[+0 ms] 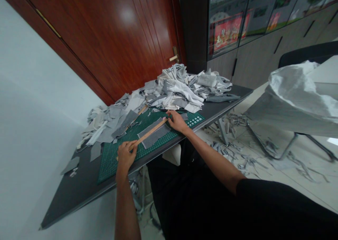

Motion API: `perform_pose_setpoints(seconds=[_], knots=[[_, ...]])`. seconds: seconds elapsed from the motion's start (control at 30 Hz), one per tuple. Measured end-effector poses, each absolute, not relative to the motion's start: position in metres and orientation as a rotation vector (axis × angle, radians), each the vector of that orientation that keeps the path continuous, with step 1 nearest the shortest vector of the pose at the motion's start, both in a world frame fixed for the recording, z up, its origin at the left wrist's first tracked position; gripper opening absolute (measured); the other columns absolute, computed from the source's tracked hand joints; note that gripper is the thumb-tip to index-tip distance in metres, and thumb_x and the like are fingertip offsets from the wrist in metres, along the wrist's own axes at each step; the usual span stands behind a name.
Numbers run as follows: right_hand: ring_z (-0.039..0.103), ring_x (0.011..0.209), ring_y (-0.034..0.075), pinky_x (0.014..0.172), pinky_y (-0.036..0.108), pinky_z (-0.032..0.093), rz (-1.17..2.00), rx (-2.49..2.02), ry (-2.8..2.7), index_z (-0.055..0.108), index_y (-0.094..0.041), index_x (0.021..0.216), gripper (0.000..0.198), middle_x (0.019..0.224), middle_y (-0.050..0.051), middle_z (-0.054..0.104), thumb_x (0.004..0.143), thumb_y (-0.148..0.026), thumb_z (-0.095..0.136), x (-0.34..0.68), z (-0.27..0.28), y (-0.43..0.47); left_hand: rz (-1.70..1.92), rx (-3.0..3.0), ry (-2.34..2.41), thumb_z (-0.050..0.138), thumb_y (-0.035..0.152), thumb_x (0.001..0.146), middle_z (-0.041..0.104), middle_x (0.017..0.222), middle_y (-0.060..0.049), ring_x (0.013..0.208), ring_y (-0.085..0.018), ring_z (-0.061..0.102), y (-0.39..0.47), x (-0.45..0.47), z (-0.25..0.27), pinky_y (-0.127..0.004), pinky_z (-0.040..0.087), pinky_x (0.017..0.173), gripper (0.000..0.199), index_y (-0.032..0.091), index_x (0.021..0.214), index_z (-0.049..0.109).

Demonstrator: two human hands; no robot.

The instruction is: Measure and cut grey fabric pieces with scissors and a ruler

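A wooden ruler point(151, 131) lies slantwise across a grey piece of fabric point(156, 137) on the green cutting mat point(109, 162). My left hand point(126, 156) is closed on the ruler's near left end, thumb and fingers on either side of it. At the far right end, my right hand point(177, 122) bends its fingers about the ruler's tip. By those fingertips shows a small pinkish thing point(164, 118), too small to name. A second wooden stick point(142, 109) lies behind, partly under scraps. The fabric lies flat, its lower edge uneven.
A big heap of grey and white fabric scraps point(179, 88) covers the back of the dark table point(76, 194). Behind it stand a red-brown door point(118, 32) and a cabinet point(253, 53). A whitish plastic bag point(295, 99) is at right; cut strips point(229, 152) litter the floor.
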State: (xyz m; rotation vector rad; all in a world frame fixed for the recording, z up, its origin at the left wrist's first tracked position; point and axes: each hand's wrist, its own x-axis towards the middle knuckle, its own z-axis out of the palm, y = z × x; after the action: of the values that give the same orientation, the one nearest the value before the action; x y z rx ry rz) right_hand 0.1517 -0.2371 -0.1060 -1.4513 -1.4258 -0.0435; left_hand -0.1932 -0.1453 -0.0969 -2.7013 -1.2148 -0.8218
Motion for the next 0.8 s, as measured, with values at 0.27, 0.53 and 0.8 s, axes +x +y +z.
perform_pose_setpoints(seconds=[0.27, 0.53, 0.8], knots=[[0.053, 0.125, 0.038, 0.109, 0.055, 0.042, 0.010, -1.675, -1.650, 0.049, -0.008, 0.151, 0.067, 0.146, 0.020, 0.061, 0.087, -0.024, 0.061, 0.143, -0.102, -0.231, -0.828, -2.717, -1.197, 0.047, 0.043, 0.099, 0.069, 0.109, -0.011, 0.105, -0.030, 0.062, -0.146, -0.193, -0.094, -0.045, 0.048, 0.097, 0.041, 0.021, 0.115, 0.078], [0.048, 0.128, 0.038, 0.108, 0.054, 0.041, 0.009, -1.736, -1.741, 0.046, -0.008, 0.154, 0.070, 0.152, 0.017, 0.057, 0.088, -0.027, 0.059, 0.140, -0.093, -0.228, -0.848, -2.713, -1.165, 0.048, 0.041, 0.098, 0.069, 0.106, -0.011, 0.102, -0.029, 0.062, -0.145, -0.193, -0.093, -0.044, 0.048, 0.096, 0.039, 0.022, 0.113, 0.077], [0.058, 0.107, 0.029, 0.102, 0.044, 0.043, -0.012, -1.601, -1.774, 0.071, -0.016, 0.112, 0.030, 0.117, 0.012, 0.071, 0.085, -0.015, 0.058, 0.144, -0.093, -0.227, -0.826, -2.736, -1.162, 0.045, 0.043, 0.099, 0.069, 0.106, -0.011, 0.103, -0.030, 0.062, -0.145, -0.193, -0.093, -0.045, 0.048, 0.096, 0.040, 0.021, 0.113, 0.076]])
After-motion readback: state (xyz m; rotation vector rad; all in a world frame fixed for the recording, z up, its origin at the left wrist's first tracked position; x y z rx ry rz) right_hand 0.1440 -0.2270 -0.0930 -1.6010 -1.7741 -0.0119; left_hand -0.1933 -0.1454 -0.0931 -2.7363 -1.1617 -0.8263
